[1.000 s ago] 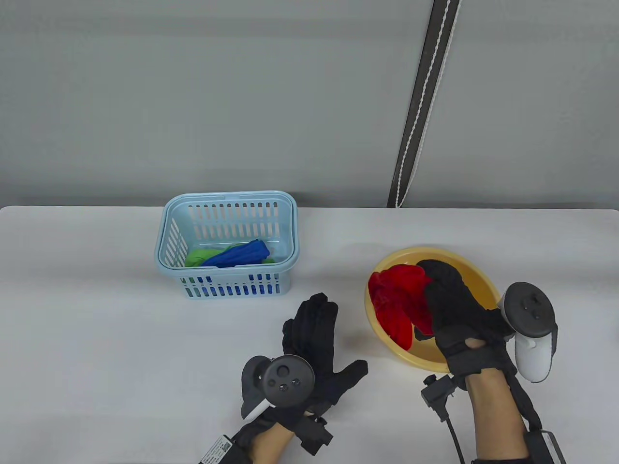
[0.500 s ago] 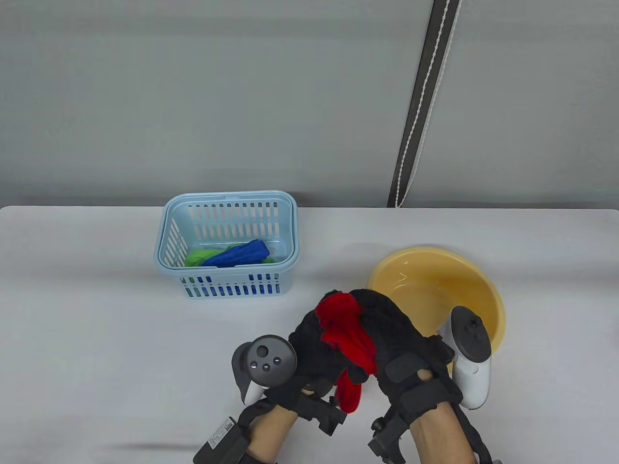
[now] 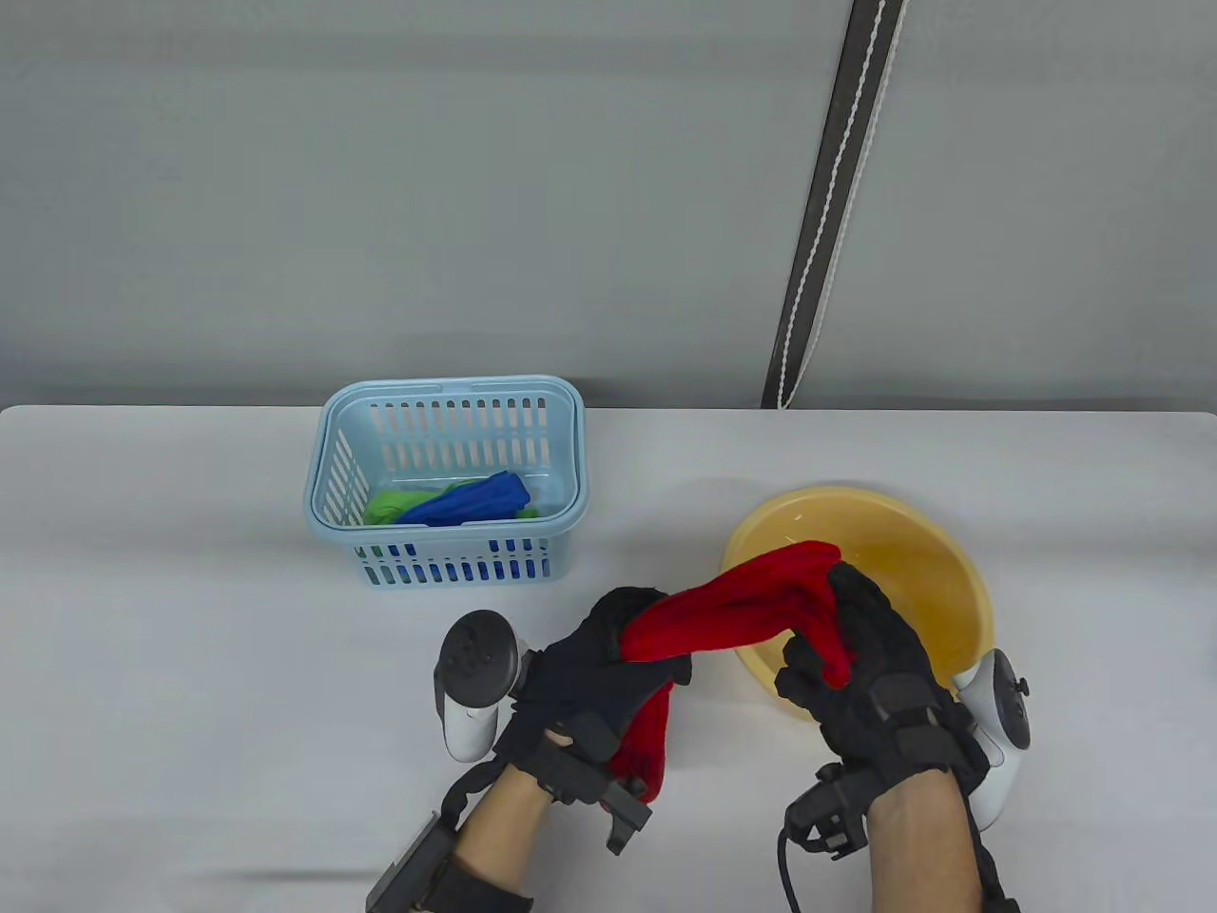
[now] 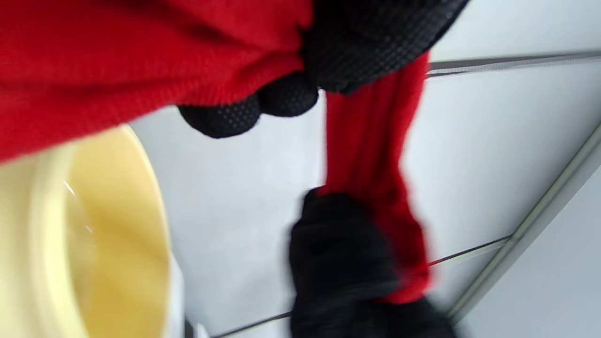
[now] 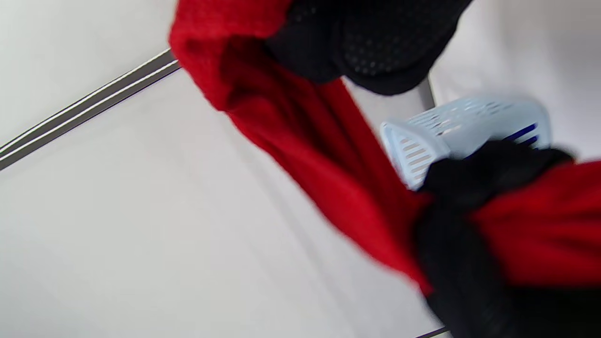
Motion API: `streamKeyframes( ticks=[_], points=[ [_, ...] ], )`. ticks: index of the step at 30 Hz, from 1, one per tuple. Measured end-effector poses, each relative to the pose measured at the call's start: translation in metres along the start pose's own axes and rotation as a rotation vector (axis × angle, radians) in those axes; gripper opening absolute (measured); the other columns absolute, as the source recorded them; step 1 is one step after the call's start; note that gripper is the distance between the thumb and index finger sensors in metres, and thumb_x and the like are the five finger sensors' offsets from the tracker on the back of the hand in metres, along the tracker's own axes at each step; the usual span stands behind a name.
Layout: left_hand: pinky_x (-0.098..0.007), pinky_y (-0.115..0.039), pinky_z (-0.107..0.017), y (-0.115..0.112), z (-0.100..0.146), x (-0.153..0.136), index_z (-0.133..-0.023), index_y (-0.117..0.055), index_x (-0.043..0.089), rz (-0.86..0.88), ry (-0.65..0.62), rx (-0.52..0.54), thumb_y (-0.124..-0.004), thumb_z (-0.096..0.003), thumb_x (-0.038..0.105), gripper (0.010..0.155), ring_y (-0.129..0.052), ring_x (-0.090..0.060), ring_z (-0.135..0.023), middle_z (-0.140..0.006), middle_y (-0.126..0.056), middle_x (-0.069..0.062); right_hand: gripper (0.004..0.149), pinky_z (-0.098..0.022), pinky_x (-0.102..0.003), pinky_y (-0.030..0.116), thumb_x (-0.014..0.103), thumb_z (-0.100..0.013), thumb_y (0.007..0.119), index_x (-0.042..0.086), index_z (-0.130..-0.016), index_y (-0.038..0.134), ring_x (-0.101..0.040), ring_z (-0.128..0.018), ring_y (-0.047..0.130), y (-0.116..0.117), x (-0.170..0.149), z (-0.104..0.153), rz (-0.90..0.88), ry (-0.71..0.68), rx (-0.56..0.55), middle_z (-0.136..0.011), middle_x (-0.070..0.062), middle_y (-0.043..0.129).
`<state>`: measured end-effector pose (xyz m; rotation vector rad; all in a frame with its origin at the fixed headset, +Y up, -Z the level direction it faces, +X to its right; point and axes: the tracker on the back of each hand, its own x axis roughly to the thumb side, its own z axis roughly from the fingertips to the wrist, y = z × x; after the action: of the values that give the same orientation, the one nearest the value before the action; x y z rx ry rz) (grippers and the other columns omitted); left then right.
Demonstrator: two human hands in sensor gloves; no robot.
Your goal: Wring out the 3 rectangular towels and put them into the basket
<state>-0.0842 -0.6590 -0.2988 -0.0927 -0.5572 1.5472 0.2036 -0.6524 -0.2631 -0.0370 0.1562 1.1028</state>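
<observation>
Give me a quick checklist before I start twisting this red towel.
1. Left hand grips the red towel: ok.
2. Right hand grips its other end: ok.
3. Towel stretched between both hands: ok.
4. Towel fully over the basin for drips: not ok, the left end hangs over the table.
5. Room in the basket beside the blue towel and green towel: ok.
6. How wet the towel is: cannot tell.

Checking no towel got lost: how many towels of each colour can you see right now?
Red towel: 1, held between the left hand and right hand
Blue towel: 1, in the basket
Green towel: 1, in the basket
Total: 3
</observation>
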Motion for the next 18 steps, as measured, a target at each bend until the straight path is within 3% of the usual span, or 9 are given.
streamKeyframes(
  ticks=[2,5,7,10,12,15,17,18],
  points=[
    [-0.052,-0.087,-0.048,0.002,-0.001,0.0,-0.1,-0.066,0.015,0.073,-0.018,0.007,-0.087,-0.0541,0.037,0.056,-0.103,-0.028,-0.054,-0.077,-0.097,-0.007,0.052,-0.039,-0.039,0.089,0.031,-0.07,0.061,0.006,-0.112,0.044,-0.02,-0.052,0.093,-0.006,-0.01,-0.005,0.079,0.013,0.001,-0.081,-0.019,0.081],
    [-0.048,-0.088,-0.042,0.005,0.001,0.004,-0.101,-0.066,0.016,0.044,-0.032,0.031,-0.087,-0.0545,0.04,0.056,-0.101,-0.024,-0.046,-0.072,-0.096,-0.006,0.055,-0.043,-0.043,0.086,0.034,-0.07,0.064,0.006,-0.113,0.044,-0.025,-0.057,0.092,-0.013,-0.019,-0.006,0.258,0.034,0.01,-0.086,-0.02,0.078],
    [-0.047,-0.088,-0.039,0.007,0.002,0.007,-0.1,-0.067,0.017,-0.036,-0.026,0.053,-0.086,-0.0548,0.042,0.055,-0.101,-0.022,-0.042,-0.069,-0.097,-0.004,0.057,-0.046,-0.046,0.084,0.037,-0.07,0.064,0.005,-0.113,0.043,-0.029,-0.061,0.09,-0.017,-0.017,-0.004,0.348,-0.003,-0.047,-0.091,-0.023,0.074],
    [-0.046,-0.089,-0.036,0.009,0.006,0.014,-0.099,-0.07,0.017,-0.158,-0.011,0.135,-0.086,-0.0544,0.043,0.054,-0.101,-0.022,-0.038,-0.065,-0.098,-0.004,0.062,-0.051,-0.056,0.078,0.039,-0.067,0.065,0.005,-0.114,0.042,-0.041,-0.07,0.085,-0.027,0.003,0.006,0.508,-0.092,-0.226,-0.099,-0.03,0.065],
    [-0.047,-0.088,-0.036,0.008,0.007,0.017,-0.098,-0.07,0.016,-0.28,0.018,0.148,-0.087,-0.0545,0.042,0.054,-0.101,-0.023,-0.038,-0.065,-0.099,-0.004,0.066,-0.055,-0.061,0.073,0.041,-0.066,0.068,0.007,-0.115,0.041,-0.047,-0.079,0.079,-0.025,0.021,0.012,0.712,-0.185,-0.258,-0.105,-0.031,0.058],
    [-0.047,-0.088,-0.036,0.004,0.008,0.017,-0.098,-0.071,0.016,-0.445,0.071,0.144,-0.087,-0.0543,0.042,0.054,-0.101,-0.023,-0.039,-0.066,-0.099,-0.004,0.077,-0.063,-0.068,0.062,0.047,-0.063,0.073,0.01,-0.118,0.033,-0.056,-0.097,0.058,-0.009,0.04,0.018,0.984,-0.303,-0.216,-0.116,-0.03,0.04],
    [-0.048,-0.088,-0.036,0.001,0.007,0.016,-0.098,-0.071,0.016,-0.521,0.098,0.13,-0.087,-0.0541,0.042,0.054,-0.101,-0.024,-0.039,-0.066,-0.099,-0.005,0.086,-0.067,-0.073,0.053,0.047,-0.059,0.08,0.014,-0.119,0.028,-0.058,-0.105,0.045,0.008,0.045,0.018,1.102,-0.36,-0.102,-0.121,-0.024,0.032],
    [-0.048,-0.088,-0.037,-0.002,0.006,0.015,-0.098,-0.072,0.016,-0.552,0.125,0.094,-0.087,-0.0541,0.041,0.053,-0.101,-0.024,-0.039,-0.066,-0.099,-0.005,0.09,-0.069,-0.075,0.047,0.045,-0.057,0.084,0.018,-0.119,0.025,-0.056,-0.109,0.035,0.02,0.045,0.017,1.18,-0.358,0.008,-0.123,-0.021,0.026]
  ],
)
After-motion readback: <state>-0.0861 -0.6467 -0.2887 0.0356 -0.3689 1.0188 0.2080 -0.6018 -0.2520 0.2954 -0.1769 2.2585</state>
